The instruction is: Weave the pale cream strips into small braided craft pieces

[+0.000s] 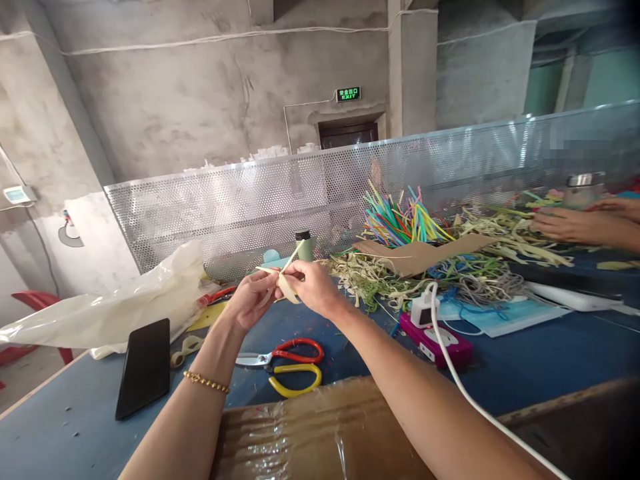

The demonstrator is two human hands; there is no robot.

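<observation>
Above the blue tabletop, my left hand [254, 295] and my right hand [311, 287] meet, fingertips close together. Both pinch a pale yellow-green strip [289, 289]; one narrow end slants up past the right fingers, and a wider curved part hangs below. Whether it is knotted or only folded I cannot tell. Just under the hands lie scissors [270, 360] with one red and one yellow handle, blades pointing left. A dark phone [144, 368] rests left of my left forearm. Behind my hands stands a green bottle [305, 247] with a black cap.
Heaped strips [370, 277] and bright pipe cleaners [400, 217] lie at back right, beside torn cardboard [425, 255]. A magenta power block [437, 343] trails a white cable. Another person's hand [560, 223] works far right. A perforated metal screen [240, 213] borders the table.
</observation>
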